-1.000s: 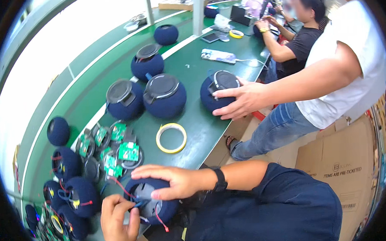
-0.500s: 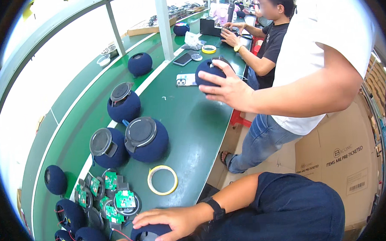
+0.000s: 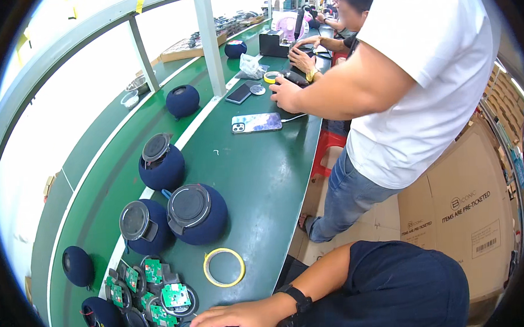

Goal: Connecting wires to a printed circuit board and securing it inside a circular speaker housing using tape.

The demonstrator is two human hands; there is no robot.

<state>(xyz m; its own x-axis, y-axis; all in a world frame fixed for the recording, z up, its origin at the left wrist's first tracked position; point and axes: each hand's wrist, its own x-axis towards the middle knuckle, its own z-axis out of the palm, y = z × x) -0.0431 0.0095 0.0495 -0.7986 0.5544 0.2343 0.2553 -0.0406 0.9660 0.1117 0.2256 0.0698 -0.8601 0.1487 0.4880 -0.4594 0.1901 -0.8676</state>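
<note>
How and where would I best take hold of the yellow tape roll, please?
The yellow tape roll is probably best pinched at its right edge, from above and the right: it lies flat with an open centre, so a finger can go inside, thumb outside. A navy sphere beyond and green circuit boards to its left crowd those sides.

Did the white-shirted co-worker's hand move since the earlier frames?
Yes. The co-worker's hand went farther down the green table, from the near side of the patterned phone to beyond it; that phone stayed put against the grey post.
</note>
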